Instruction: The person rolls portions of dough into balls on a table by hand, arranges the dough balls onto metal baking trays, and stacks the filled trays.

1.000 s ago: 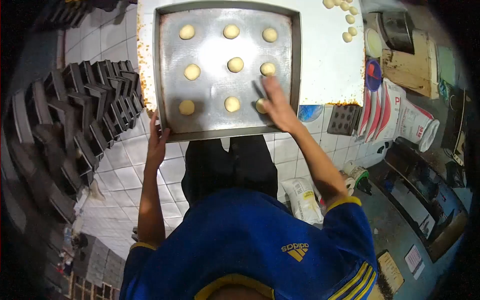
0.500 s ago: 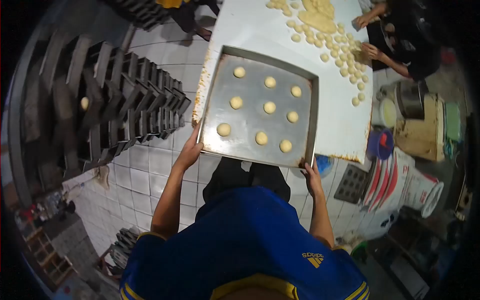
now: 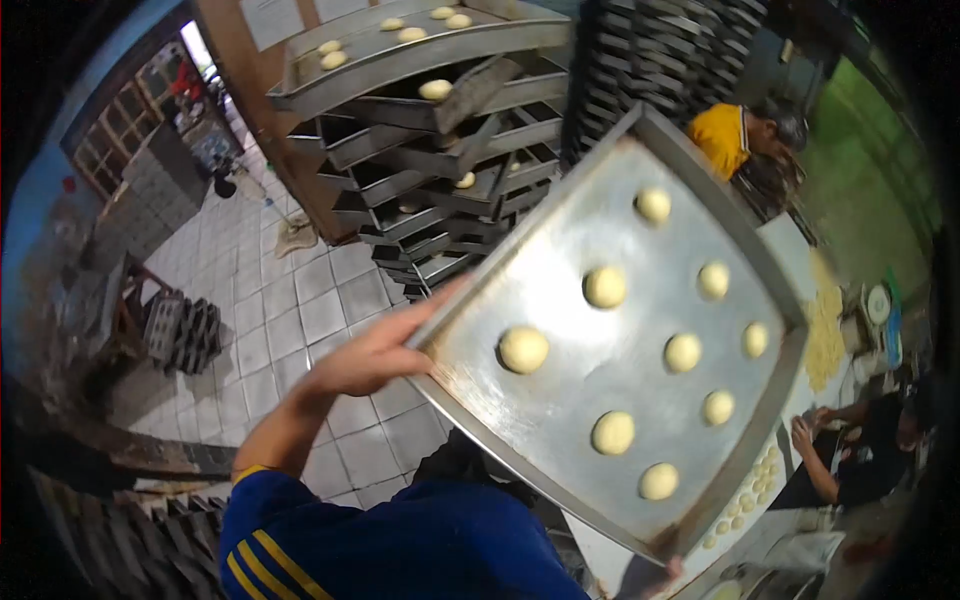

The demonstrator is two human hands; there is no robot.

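A square metal tray holding several round dough balls, one of them near its lower middle, is held up and tilted in front of me. My left hand grips its left corner, thumb over the rim. At the bottom corner my right hand is closed on the rim, mostly hidden by the tray and dim. Beyond the tray stands a tall stack of criss-crossed trays, whose top tray also bears dough balls.
A white table with dough pieces lies at the right. One person in yellow is behind the tray; another in black works at the table. More stacked trays stand at the back. Tiled floor shows at the left.
The view has turned left toward the stack. The tray has been lifted off its place over the table edge, closer to me and rotated, with both hands still on it.
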